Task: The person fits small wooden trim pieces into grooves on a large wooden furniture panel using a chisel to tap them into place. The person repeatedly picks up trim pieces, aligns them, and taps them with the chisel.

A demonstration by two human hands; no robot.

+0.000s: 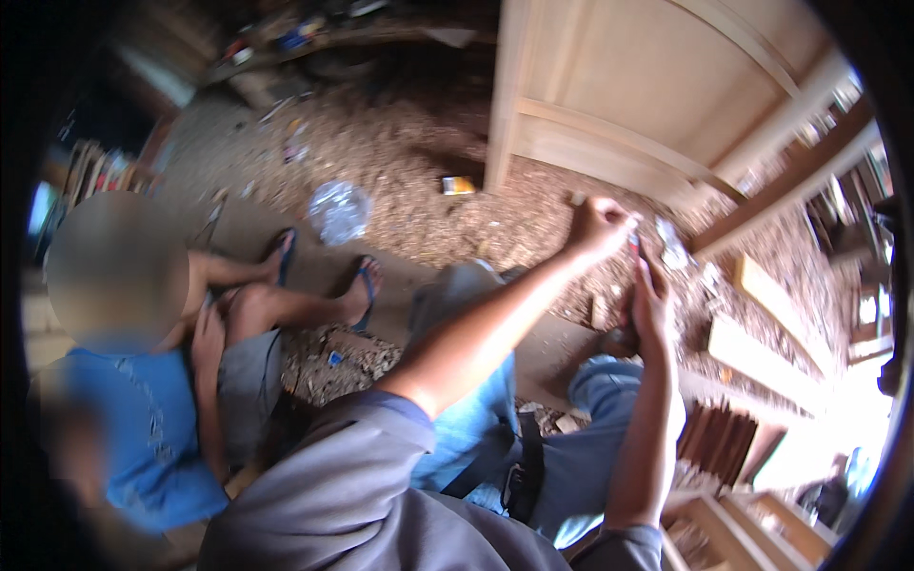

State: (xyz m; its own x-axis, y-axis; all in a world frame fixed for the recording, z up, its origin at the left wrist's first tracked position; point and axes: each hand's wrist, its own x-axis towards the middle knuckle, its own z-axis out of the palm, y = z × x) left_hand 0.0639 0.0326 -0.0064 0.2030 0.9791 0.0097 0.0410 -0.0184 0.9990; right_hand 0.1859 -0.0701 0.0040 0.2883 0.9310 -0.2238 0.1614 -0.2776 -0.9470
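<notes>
Both my hands are held out in front of me, close together over the shaving-covered floor. My left hand (pixel 602 228) is closed, its fingertips pinched near a small whitish spot; what they grip is too small and blurred to make out. Just below and to its right, my right hand (pixel 652 303) is closed around a slim object with a red part (pixel 634 247). This red part points up toward my left fingertips. Blur hides its exact kind, and I cannot tell whether the left fingers touch it.
A pale wooden panel frame (pixel 609 124) stands ahead. At the left sits a person in a blue shirt (pixel 143 428). A crumpled clear plastic bag (pixel 340 211) and a small yellow box (pixel 457 185) lie on the floor. Cut boards (pixel 766 362) are at the right.
</notes>
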